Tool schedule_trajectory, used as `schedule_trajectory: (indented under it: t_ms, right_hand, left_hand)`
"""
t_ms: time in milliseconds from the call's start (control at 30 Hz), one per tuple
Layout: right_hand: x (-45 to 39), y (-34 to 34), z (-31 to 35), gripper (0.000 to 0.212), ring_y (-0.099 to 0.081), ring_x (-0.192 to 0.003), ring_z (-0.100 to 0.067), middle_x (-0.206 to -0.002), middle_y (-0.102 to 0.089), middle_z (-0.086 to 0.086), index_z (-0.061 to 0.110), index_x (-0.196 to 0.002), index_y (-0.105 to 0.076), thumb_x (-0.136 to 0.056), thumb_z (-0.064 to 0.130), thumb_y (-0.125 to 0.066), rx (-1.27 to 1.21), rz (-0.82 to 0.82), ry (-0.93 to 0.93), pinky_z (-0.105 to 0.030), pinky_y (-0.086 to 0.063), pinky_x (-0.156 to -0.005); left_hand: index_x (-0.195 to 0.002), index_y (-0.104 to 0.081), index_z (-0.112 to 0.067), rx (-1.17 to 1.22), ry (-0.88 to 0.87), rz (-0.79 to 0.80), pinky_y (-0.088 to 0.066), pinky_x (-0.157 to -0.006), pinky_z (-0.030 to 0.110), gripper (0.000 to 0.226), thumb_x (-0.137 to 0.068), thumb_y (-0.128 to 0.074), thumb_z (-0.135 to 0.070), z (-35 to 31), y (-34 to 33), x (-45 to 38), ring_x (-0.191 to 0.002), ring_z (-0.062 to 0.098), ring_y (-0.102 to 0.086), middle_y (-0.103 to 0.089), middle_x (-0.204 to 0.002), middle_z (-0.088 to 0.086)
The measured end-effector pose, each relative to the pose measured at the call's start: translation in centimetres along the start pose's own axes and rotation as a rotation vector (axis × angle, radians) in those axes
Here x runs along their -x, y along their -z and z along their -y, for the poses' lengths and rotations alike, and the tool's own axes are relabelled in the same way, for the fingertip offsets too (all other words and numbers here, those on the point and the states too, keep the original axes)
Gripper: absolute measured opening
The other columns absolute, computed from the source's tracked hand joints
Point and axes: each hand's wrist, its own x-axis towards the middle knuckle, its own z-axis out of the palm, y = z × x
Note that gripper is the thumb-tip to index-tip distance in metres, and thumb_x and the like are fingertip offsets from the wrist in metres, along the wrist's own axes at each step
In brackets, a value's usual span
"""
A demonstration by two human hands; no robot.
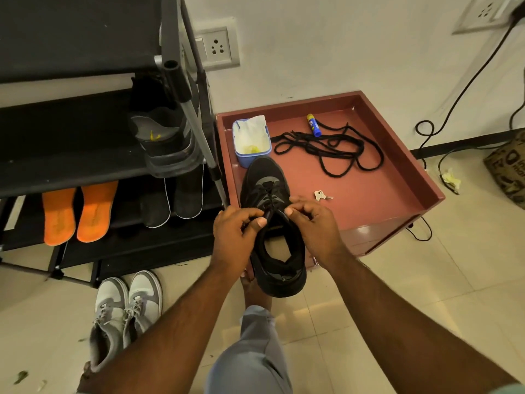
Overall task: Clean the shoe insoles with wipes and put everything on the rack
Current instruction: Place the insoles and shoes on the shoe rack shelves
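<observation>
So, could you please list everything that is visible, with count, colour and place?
shoe: 1, black, on tray edge, held
tray: 1, reddish-brown, on floor
wipes box: 1, blue, tray's far-left corner
laces: black, loose in tray
glue stick: 1, blue-yellow, tray's far side
keys: small bunch, in tray
rack: 1, black, left
insoles: 2, orange, lower shelf
sneakers: 2, grey-white, on floor
hands: left, right, both at the shoe's opening

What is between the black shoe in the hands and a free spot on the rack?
Nothing visible blocks it. Both hands, left and right, grip the black shoe at its collar over the red tray's near edge. The rack stands directly to the left, its middle shelf bare left of the dark shoe.
</observation>
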Motion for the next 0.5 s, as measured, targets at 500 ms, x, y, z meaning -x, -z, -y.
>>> schedule_trajectory:
  t_ms: [500]
  right_hand:
    - [-3.2, 5.3, 0.4, 0.018, -0.051, -0.065, -0.022, -0.074, -0.054, -0.001, 0.016, -0.089, -0.048, -0.098, 0.031, -0.044, 0.949, 0.335, 0.418, -0.036, -0.042, -0.056]
  left_hand:
    - [-0.093, -0.077, -0.016, -0.034, 0.085, 0.236, -0.054, -0.074, 0.015, 0.009, -0.091, -0.068, -0.017, 1.1, 4.6, -2.8, -0.078, 0.007, -0.070, -0.074, -0.083, -0.002]
